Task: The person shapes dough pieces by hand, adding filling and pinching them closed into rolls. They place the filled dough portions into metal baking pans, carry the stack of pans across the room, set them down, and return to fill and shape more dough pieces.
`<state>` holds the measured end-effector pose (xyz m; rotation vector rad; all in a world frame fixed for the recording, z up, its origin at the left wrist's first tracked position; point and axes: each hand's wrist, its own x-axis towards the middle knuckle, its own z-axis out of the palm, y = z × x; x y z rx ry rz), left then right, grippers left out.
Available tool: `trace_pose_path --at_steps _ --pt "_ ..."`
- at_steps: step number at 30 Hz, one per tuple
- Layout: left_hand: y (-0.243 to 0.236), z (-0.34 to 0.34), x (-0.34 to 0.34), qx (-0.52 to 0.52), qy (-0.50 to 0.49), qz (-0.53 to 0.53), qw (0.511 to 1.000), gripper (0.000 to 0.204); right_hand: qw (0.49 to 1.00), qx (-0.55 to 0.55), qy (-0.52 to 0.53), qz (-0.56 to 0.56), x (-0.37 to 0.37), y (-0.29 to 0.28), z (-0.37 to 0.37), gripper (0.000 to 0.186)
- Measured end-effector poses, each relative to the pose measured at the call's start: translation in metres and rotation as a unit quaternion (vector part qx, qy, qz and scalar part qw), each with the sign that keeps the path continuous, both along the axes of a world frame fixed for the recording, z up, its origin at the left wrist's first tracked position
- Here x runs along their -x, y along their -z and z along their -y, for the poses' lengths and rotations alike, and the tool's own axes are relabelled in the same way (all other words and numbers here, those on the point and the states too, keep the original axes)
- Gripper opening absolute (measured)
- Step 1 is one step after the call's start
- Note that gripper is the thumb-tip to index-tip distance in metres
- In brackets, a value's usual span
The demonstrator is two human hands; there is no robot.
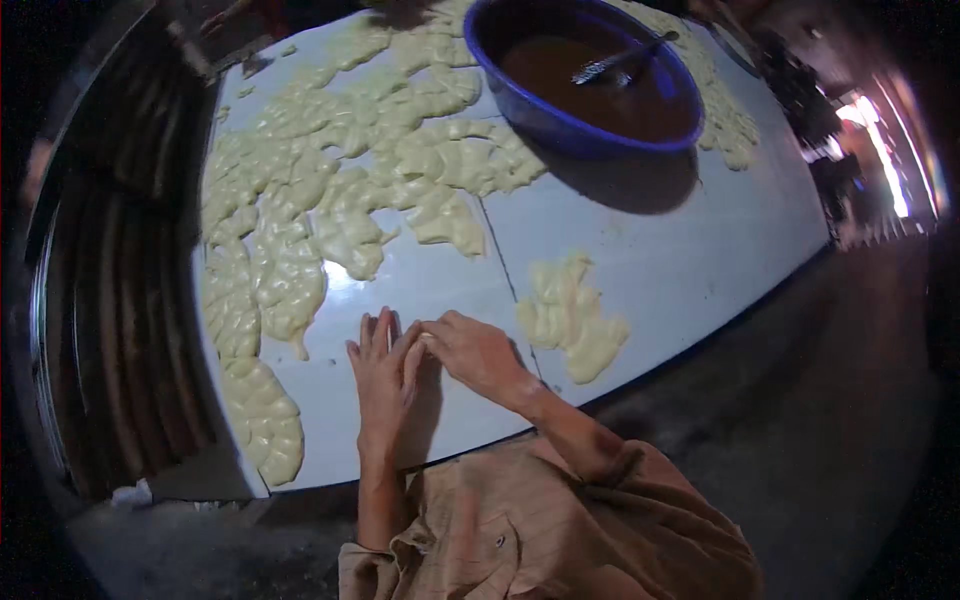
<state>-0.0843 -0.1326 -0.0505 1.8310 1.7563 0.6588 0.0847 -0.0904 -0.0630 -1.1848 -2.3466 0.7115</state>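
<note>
My left hand [380, 375] is over the near part of the white tabletop [440, 300], its fingers stretched out and pointing away from me. Close against its thumb side, my right hand [474, 356] has its fingers bent and pressed together; a small pale bit shows at the fingertips, too small to name. To the right of my hands lies a separate patch of pale yellow, soft, glossy dough-like stuff [573, 320]. A much larger spread of the same lobed yellow stuff [350, 210] covers the left and far parts of the table.
A blue-purple basin [590, 140] of brown liquid stands at the far right, with a metal utensil [625, 60] resting in it. Brown corrugated sheeting [130, 330] runs along the left. Bright light [880, 150] enters at the right. The table's near edge is just before my body.
</note>
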Motion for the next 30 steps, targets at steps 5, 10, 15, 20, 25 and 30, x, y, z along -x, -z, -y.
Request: trace_pose_path --at_steps 5,10,15,20,25,30 --pt "0.017 -0.009 -0.023 0.033 -0.007 -0.101 0.994 0.041 0.966 0.115 0.189 -0.131 -0.094 -0.034 0.004 0.029" --pt "0.003 -0.021 -0.062 -0.025 -0.051 -0.062 0.996 0.050 0.933 0.164 0.319 0.009 -0.258 -0.048 0.014 0.043" --pt "-0.010 -0.048 -0.138 -0.087 0.134 -0.050 0.986 0.043 0.962 0.013 0.168 0.214 -0.282 -0.014 0.024 0.054" --pt "0.010 -0.065 -0.226 -0.111 0.335 -0.034 0.935 0.049 0.982 0.037 0.182 0.024 -0.287 -0.002 0.023 0.028" --pt "0.024 -0.079 -0.266 -0.092 0.428 -0.103 0.893 0.054 0.916 0.264 0.300 -0.037 -0.302 -0.007 0.026 0.037" --pt "0.031 -0.090 -0.276 -0.098 0.396 -0.013 0.913 0.015 0.925 0.273 0.246 -0.091 -0.306 -0.020 0.012 0.027"
